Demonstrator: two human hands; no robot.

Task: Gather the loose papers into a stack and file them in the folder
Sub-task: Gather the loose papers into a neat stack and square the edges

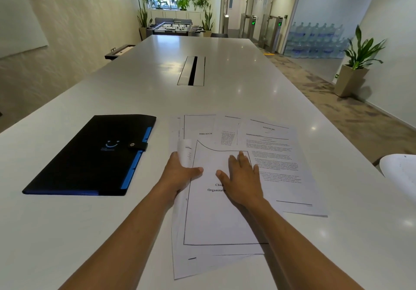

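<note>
Loose papers (270, 154) lie fanned, edges uneven, by the table's (225, 82) near edge, right of centre. The right hand (243, 184) presses flat, fingers spread, on the top sheet. The left hand (180, 175) meets that sheet's left edge, thumb on top, fingers hidden under a curled page; grip unclear. The closed folder (90, 159) lies apart toward the left edge, open tabletop between.

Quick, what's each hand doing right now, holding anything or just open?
Left hand: grips the left edge of the loose papers, thumb on top.
Right hand: open, straight fingers pressing flat on the same papers.
</note>
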